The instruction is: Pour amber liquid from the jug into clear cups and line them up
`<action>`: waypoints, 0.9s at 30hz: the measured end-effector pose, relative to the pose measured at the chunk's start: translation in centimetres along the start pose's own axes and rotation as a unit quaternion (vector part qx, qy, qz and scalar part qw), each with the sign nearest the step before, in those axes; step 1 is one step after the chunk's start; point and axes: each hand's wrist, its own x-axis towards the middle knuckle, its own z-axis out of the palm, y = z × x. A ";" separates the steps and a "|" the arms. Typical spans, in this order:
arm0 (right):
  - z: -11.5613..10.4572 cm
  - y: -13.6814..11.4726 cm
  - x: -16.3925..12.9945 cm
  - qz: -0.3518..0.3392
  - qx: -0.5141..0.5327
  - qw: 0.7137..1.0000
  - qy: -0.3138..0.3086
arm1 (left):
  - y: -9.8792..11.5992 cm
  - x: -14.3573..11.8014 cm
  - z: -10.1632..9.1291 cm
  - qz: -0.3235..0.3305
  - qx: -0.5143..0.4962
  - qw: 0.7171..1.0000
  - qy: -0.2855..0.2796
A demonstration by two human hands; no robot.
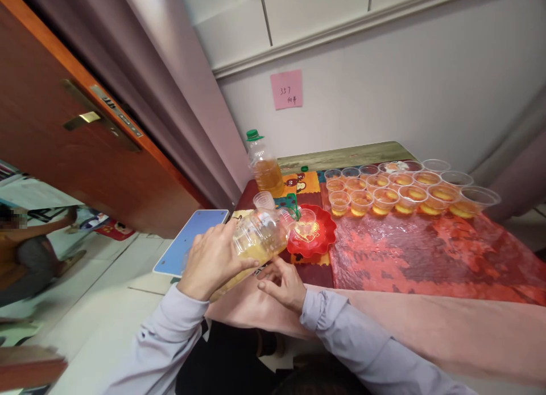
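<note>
Left hand [211,258], its grip closed around a tilted bottle [256,238] of amber liquid, its mouth over a small cup [305,217] standing in a red dish [313,235] on the tabletop [345,155]; right hand [284,282], fingers loosely curled, holding nothing, touches the bottle's underside. Rows of filled cups [401,193] stand behind; a second, capped bottle [264,164] stands upright near the wall

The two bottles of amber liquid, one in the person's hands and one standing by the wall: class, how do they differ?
The held bottle is tipped on its side toward a cup on the red plate; the standing bottle is upright. The held bottle's mouth is open; the standing bottle wears a green cap. The left hand grips the held bottle, and the right hand touches its base; no hand touches the standing bottle. Both are clear plastic.
</note>
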 end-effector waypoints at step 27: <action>-0.2 -0.3 -0.1 0.001 0.027 0.999 -0.031 | 0.6 0.3 -0.8 -0.002 0.037 0.999 -0.009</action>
